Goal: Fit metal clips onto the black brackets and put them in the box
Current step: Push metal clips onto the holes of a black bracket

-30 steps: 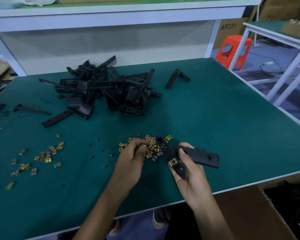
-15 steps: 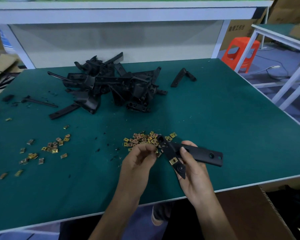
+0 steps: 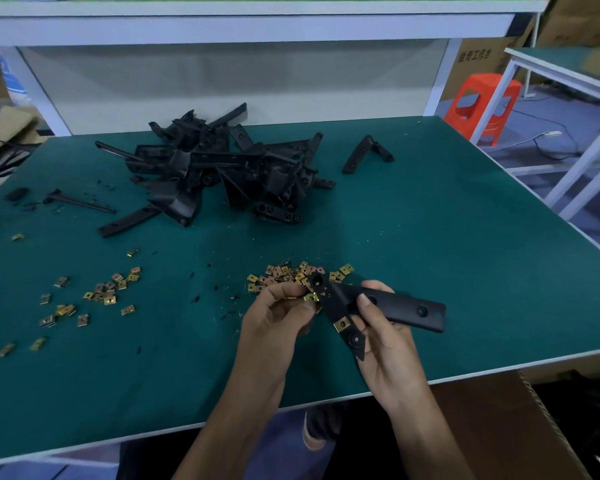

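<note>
Right hand [image 3: 388, 348] grips a black bracket [image 3: 395, 306]; left hand [image 3: 274, 317] pinches a clip [image 3: 310, 297] at its edge. Surface [image 3: 465, 244] runs wide to their right.

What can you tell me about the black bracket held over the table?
The black bracket is matte and plastic-looking, with two flat arms meeting at an angle. The long arm points right and shows two round holes; the shorter one ends in a point toward the person. One gold metal clip sits fitted on the shorter arm. The right hand grips it at the bend, thumb on top, above the green table. The left hand pinches a second clip at its edge.
</note>
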### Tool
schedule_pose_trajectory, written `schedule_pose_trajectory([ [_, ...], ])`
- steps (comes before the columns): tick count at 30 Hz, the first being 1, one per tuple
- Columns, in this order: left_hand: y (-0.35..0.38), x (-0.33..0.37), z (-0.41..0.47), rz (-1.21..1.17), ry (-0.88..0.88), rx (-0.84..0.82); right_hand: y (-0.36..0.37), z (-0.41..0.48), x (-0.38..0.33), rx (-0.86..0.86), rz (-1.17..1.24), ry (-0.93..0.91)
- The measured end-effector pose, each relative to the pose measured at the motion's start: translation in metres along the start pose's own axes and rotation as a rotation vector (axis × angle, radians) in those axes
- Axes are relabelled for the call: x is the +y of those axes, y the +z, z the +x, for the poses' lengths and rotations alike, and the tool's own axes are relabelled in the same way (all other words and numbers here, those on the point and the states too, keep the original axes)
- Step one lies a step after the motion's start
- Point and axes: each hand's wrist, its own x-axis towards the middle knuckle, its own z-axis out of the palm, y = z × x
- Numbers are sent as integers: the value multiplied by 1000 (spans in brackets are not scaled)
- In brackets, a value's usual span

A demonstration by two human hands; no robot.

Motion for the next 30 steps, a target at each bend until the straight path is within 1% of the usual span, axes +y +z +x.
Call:
schedule_pose_trajectory([
  [5, -1, 0, 0, -78, -12, -29, -1, 1, 1, -13, -8, -10],
  [14, -1, 0, 0, -12, 1, 1, -2, 0, 2, -46, -48, -57],
  [16, -1, 0, 0, -23, -19, 6, -4, 0, 3, -49, -42, -53],
  [19, -2, 2, 0, -109, -76, 13, -5, 1, 5, -60, -56, -56],
  [24, -8, 3, 4, -34, -87, 40, -5, 1, 7, -95, -97, -80],
  [30, -17, 11, 10, 30, -147, -22, -10, 4, 11, -140, -159, -66],
])
